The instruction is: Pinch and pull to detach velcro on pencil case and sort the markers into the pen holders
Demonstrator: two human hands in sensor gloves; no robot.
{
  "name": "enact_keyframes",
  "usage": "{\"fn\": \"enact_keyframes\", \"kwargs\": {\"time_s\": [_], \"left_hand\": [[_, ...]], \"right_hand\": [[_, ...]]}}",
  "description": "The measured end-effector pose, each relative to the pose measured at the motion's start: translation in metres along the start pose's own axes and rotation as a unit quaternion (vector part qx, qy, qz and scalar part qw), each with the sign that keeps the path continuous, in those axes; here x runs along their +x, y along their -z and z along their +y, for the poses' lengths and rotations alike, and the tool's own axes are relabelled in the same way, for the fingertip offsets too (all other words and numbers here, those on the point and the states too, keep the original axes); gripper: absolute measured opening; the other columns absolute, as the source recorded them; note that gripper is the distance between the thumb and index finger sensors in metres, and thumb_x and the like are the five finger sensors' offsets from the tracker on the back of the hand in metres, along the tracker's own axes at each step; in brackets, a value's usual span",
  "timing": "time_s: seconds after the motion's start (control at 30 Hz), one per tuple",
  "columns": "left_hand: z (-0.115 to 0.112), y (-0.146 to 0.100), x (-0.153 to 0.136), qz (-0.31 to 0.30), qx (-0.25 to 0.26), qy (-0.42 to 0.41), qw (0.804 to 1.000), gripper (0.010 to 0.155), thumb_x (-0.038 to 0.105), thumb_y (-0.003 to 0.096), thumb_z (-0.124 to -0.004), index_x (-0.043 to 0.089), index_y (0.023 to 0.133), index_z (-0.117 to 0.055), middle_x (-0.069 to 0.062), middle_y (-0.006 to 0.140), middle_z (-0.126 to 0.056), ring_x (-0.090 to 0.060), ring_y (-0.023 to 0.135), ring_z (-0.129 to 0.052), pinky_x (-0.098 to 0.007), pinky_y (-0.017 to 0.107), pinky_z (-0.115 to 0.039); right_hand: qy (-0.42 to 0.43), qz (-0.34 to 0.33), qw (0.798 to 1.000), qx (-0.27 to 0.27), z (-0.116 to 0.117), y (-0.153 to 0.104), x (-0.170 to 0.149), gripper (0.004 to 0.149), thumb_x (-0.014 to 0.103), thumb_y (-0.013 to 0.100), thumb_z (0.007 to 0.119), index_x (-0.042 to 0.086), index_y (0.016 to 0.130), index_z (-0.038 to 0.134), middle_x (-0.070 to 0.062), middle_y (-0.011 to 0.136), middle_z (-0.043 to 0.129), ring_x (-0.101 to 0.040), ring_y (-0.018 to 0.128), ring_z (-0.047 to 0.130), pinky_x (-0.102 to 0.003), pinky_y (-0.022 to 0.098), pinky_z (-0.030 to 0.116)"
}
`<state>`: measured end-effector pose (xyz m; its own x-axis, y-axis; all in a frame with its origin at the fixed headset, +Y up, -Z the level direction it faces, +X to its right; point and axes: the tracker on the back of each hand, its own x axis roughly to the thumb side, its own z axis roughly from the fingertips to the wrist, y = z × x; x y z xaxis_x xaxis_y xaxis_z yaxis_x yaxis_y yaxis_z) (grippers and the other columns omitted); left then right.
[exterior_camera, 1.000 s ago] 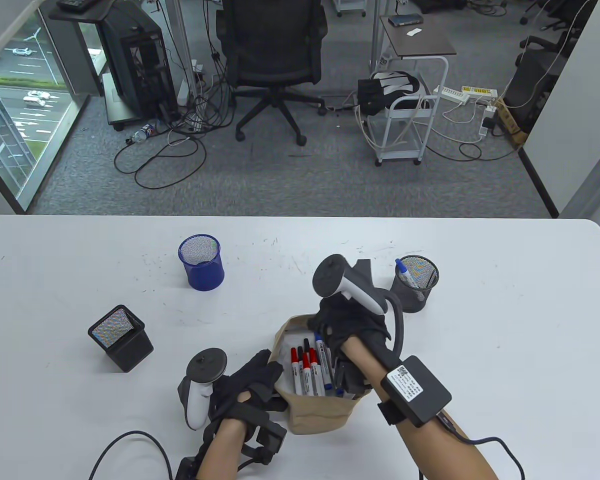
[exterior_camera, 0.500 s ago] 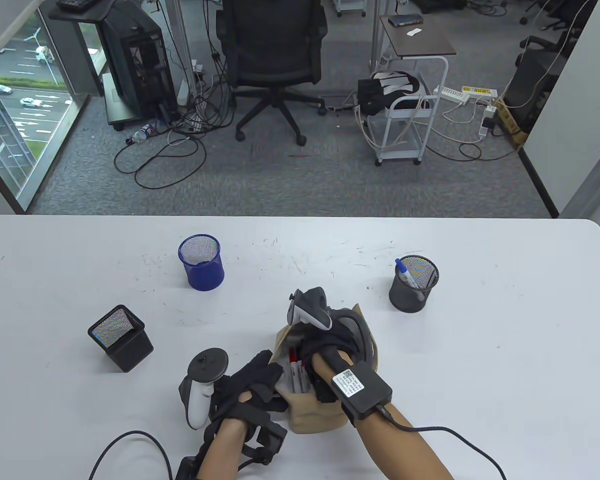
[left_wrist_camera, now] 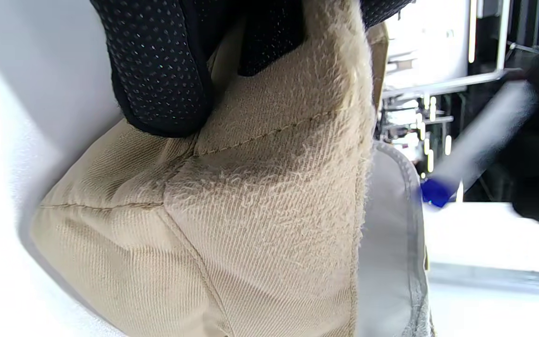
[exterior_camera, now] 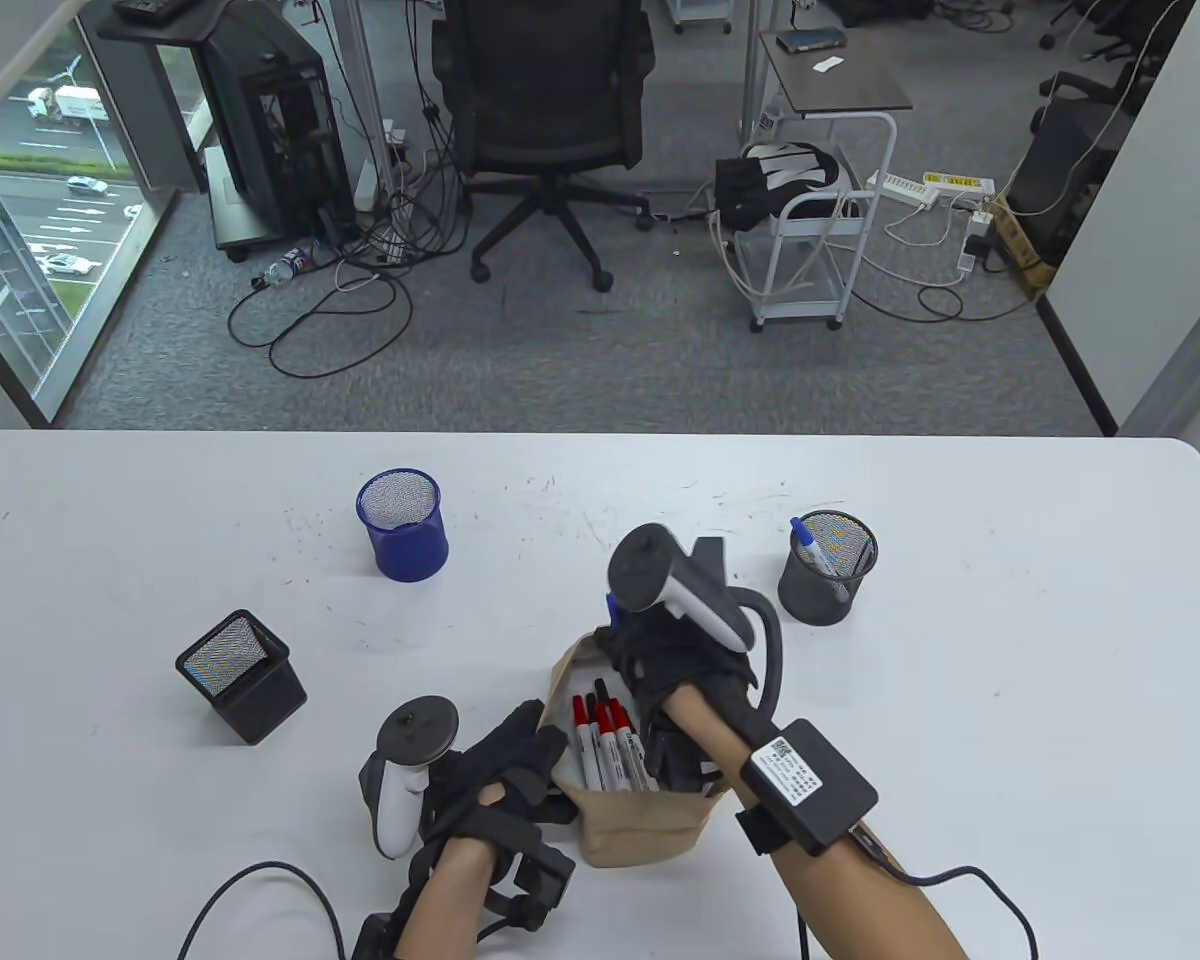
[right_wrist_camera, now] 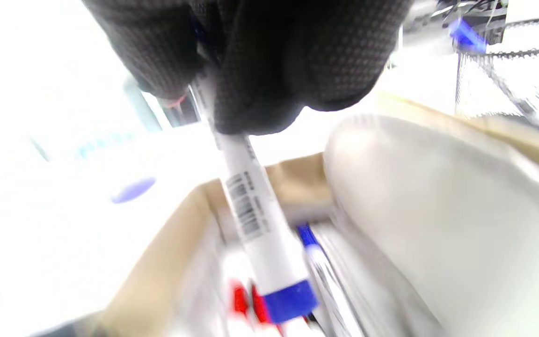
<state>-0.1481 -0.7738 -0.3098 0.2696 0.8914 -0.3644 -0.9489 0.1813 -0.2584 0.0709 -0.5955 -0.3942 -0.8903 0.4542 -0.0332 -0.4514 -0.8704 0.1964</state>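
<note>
Nearest the table's front edge, the left hand (exterior_camera: 500,770) is pinching the near-left rim of the tan pencil case (exterior_camera: 640,830); the left wrist view is showing a thumb (left_wrist_camera: 157,70) and another finger curled onto the fabric w/ the edge between them. Case is lying open on the white table (exterior_camera: 1010,700), grey lining up, w/ red-capped markers (exterior_camera: 605,745) and at least one black-capped one lying side by side inside. Just right of them, over the case's far end, the right hand (exterior_camera: 675,665) is gripping a blue marker (right_wrist_camera: 255,220), fingers (right_wrist_camera: 269,61) curled round the barrel; its blue end is hanging above the case interior in the right wrist view, other tip poking out past the hand in the table view. Farther right, the grey mesh holder (exterior_camera: 828,580) is standing upright w/ one blue-capped marker (exterior_camera: 815,555) leaning in it. Well left, the black square holder (exterior_camera: 242,678) is sitting tilted; beyond it, the blue mesh holder (exterior_camera: 401,525) is standing upright.
</note>
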Motion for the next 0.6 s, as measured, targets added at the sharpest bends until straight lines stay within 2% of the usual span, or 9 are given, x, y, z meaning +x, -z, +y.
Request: {"fn": "enact_keyframes", "kwargs": {"time_s": [0.07, 0.17, 0.23, 0.37, 0.43, 0.6], "left_hand": [[0.0, 0.0, 0.0, -0.001, 0.0, 0.0, 1.0, 0.071, 0.037, 0.0585, -0.069, 0.004, 0.117, -0.044, -0.033, 0.113, -0.06, -0.048, 0.09, -0.084, -0.039, 0.044, -0.097], [-0.001, 0.0, 0.0, -0.003, 0.0, 0.003, 1.0, 0.071, 0.037, 0.0584, -0.069, 0.004, 0.117, -0.044, -0.033, 0.113, -0.06, -0.048, 0.09, -0.084, -0.039, 0.044, -0.097], [-0.001, 0.0, 0.0, -0.003, 0.0, 0.002, 1.0, 0.072, 0.037, 0.0585, -0.069, 0.004, 0.117, -0.044, -0.033, 0.113, -0.06, -0.048, 0.09, -0.084, -0.039, 0.044, -0.097], [-0.001, 0.0, 0.0, -0.002, -0.002, 0.002, 1.0, 0.072, 0.037, 0.0586, -0.068, 0.004, 0.117, -0.043, -0.033, 0.113, -0.06, -0.048, 0.09, -0.084, -0.038, 0.044, -0.097], [-0.001, 0.0, 0.0, -0.002, -0.002, 0.002, 1.0, 0.072, 0.037, 0.0586, -0.068, 0.004, 0.117, -0.043, -0.033, 0.113, -0.06, -0.048, 0.09, -0.084, -0.038, 0.044, -0.097], [-0.001, 0.0, 0.0, 0.0, -0.004, 0.003, 1.0, 0.071, 0.037, 0.0587, -0.068, 0.004, 0.117, -0.043, -0.033, 0.113, -0.06, -0.048, 0.091, -0.084, -0.038, 0.044, -0.097]], "right_hand": [[0.06, 0.0, 0.996, -0.061, -0.03, 0.001, -0.017, 0.054, 0.037, 0.043, 0.094, 0.008, 0.088, 0.083, -0.011, 0.071, 0.102, -0.021, 0.035, 0.106, -0.035, 0.027, 0.088], [0.101, 0.013, 0.983, -0.156, -0.067, 0.009, -0.051, 0.053, 0.036, 0.043, 0.094, 0.012, 0.089, 0.083, -0.009, 0.074, 0.101, -0.023, 0.042, 0.106, -0.037, 0.031, 0.088], [0.103, 0.04, 0.972, -0.208, -0.081, 0.018, -0.074, 0.053, 0.035, 0.042, 0.094, 0.012, 0.089, 0.083, -0.009, 0.075, 0.101, -0.024, 0.043, 0.106, -0.037, 0.032, 0.088], [0.115, 0.089, 0.965, -0.221, -0.085, 0.042, -0.119, 0.051, 0.033, 0.041, 0.095, 0.018, 0.089, 0.084, -0.007, 0.08, 0.1, -0.025, 0.048, 0.107, -0.038, 0.034, 0.089], [0.114, 0.126, 0.962, -0.212, -0.078, 0.053, -0.137, 0.05, 0.033, 0.041, 0.096, 0.02, 0.088, 0.085, -0.008, 0.081, 0.099, -0.026, 0.05, 0.107, -0.039, 0.035, 0.089], [0.104, 0.17, 0.958, -0.208, -0.057, 0.07, -0.166, 0.051, 0.033, 0.042, 0.094, 0.02, 0.09, 0.083, -0.008, 0.084, 0.097, -0.027, 0.054, 0.107, -0.04, 0.037, 0.089]]}}
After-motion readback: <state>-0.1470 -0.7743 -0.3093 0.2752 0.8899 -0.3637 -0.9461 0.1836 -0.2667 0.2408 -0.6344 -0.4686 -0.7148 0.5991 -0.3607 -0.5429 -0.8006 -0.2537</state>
